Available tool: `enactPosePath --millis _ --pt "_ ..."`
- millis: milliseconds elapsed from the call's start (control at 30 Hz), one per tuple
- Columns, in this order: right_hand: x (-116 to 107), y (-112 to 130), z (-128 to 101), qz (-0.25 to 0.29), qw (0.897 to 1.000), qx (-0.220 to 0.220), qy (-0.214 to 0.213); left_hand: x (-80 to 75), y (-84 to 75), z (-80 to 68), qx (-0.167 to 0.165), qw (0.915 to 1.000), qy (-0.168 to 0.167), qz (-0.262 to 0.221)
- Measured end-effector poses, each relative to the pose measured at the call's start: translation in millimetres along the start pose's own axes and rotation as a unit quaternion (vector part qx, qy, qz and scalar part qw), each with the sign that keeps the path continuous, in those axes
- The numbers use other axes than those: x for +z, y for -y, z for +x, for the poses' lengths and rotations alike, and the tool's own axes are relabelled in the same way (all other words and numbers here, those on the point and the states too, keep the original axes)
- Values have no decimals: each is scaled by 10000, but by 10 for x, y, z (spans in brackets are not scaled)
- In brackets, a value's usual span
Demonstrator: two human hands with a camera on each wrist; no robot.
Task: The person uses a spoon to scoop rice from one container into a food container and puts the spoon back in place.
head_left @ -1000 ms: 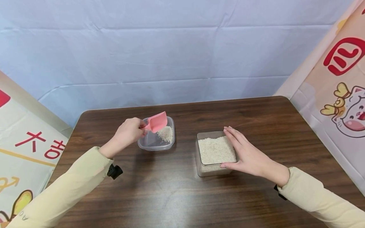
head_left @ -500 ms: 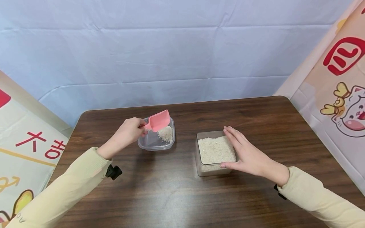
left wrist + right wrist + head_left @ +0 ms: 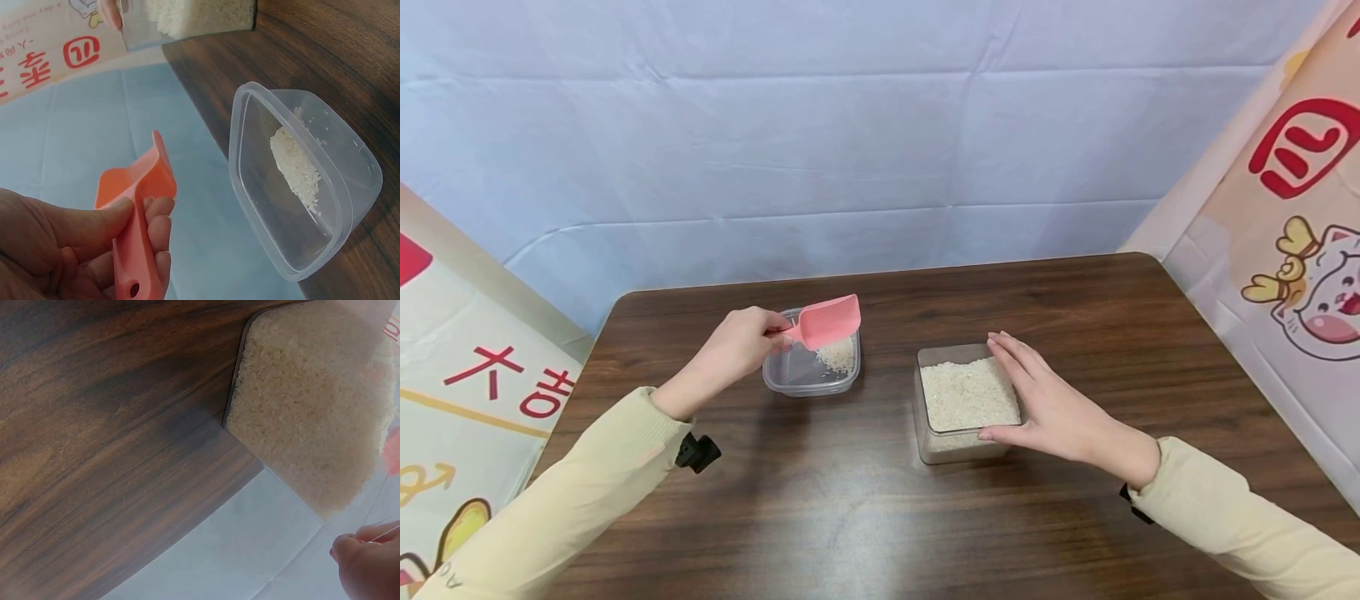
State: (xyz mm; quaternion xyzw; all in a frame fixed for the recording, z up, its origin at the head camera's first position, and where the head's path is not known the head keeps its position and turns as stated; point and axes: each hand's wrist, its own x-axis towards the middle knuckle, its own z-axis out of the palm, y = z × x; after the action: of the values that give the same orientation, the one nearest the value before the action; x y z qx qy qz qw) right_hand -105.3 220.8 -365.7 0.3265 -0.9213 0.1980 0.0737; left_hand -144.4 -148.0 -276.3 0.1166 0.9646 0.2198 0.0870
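My left hand pinches the handle of a pink scoop between thumb and fingers. In the head view the scoop appears above a clear plastic container, and no rice shows in it. A small heap of rice lies to one side in that container. My right hand holds a taller transparent box by its right side, thumb at the near corner and fingers over the far rim. Rice fills much of this box. Fingertips show at its rim in the right wrist view.
Both containers stand apart on a dark wood-grain table. A pale blue cloth backdrop hangs behind the table's far edge. Printed banners stand at the right and left sides.
The scoop has shifted right over the clear container, first rising slightly and then dropping a little, with its blade turning. The right hand and the tall box stay in place.
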Motion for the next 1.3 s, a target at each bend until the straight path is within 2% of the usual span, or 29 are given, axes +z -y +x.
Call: enactPosePath --millis 567,733,1133,1300 --pt "-1 -3 4 -32 9999 -116 -75 -31 -39 -20 22 9999 91 -46" --pt "-1 -6 3 -21 10000 -75 -36 -48 -55 -18 45 9997 214 -112" --pt "15 -16 6 -9 9998 -167 -86 -51 -99 -2 -127 9975 542 -436" --pt "16 -16 2 -17 9999 -144 -75 -43 -103 15 -85 9964 629 -566"
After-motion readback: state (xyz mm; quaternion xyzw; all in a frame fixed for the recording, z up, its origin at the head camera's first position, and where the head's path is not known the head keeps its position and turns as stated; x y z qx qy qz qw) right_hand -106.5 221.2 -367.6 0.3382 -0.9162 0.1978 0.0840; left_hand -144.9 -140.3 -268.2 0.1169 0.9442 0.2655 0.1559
